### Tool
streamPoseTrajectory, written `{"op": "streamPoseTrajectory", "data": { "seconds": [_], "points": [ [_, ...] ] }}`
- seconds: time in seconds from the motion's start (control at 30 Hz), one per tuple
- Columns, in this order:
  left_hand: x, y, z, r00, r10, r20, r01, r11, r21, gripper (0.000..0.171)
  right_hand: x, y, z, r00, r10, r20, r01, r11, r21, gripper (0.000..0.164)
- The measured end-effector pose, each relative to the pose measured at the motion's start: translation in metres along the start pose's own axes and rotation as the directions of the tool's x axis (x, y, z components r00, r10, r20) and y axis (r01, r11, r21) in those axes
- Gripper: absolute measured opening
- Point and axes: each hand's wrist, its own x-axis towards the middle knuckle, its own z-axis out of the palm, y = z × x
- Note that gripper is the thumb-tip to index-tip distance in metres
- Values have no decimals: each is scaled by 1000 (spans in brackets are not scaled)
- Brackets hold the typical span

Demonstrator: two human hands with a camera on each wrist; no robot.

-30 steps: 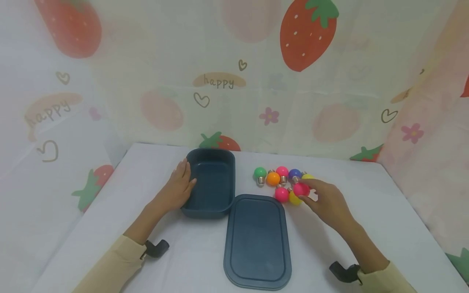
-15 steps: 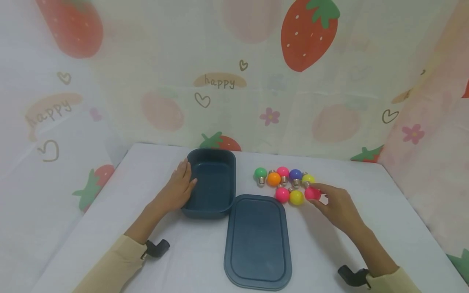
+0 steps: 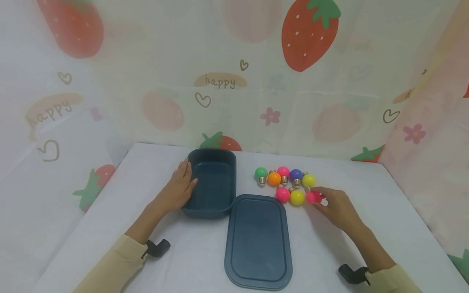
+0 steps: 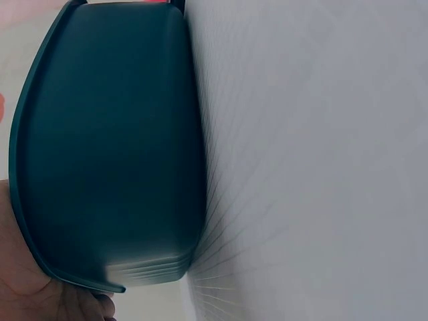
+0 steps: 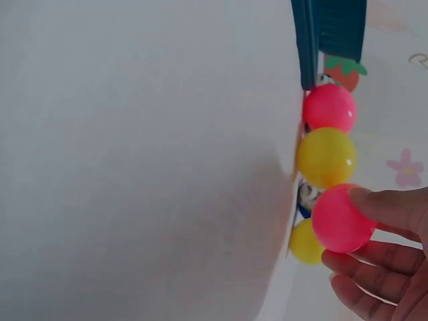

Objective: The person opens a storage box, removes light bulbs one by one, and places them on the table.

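Note:
A dark teal box (image 3: 212,183) stands open on the white table, and its wall fills the left wrist view (image 4: 107,154). My left hand (image 3: 179,187) rests flat against its left rim, fingers straight, thumb over the edge. The lid (image 3: 258,240) lies flat in front of the box. Several coloured bulbs lie right of the box. My right hand (image 3: 333,205) pinches a pink bulb (image 3: 312,197) (image 5: 341,217) between thumb and fingers, at table level, right of a yellow bulb (image 3: 296,197) (image 5: 326,157) and another pink bulb (image 3: 282,194) (image 5: 329,107).
Behind the front row lie a green bulb (image 3: 261,173), an orange bulb (image 3: 274,179), a pink bulb (image 3: 283,171), a blue bulb (image 3: 295,175) and a yellow bulb (image 3: 308,180). Strawberry-print cloth walls close in the table (image 3: 366,191) at the back and both sides.
My right hand carried the pink bulb rightwards and down, from above the yellow bulb to the right end of the front row. The left hand and box stayed put.

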Motion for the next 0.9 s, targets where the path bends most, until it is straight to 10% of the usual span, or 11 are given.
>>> {"op": "streamPoseTrajectory", "data": {
  "seconds": [0.9],
  "points": [
    [-1, 2, -1, 1000, -8, 9, 8, 1000, 10, 64, 10, 11, 11, 995, 51, 81, -50, 999, -2, 48]
  ]
}}
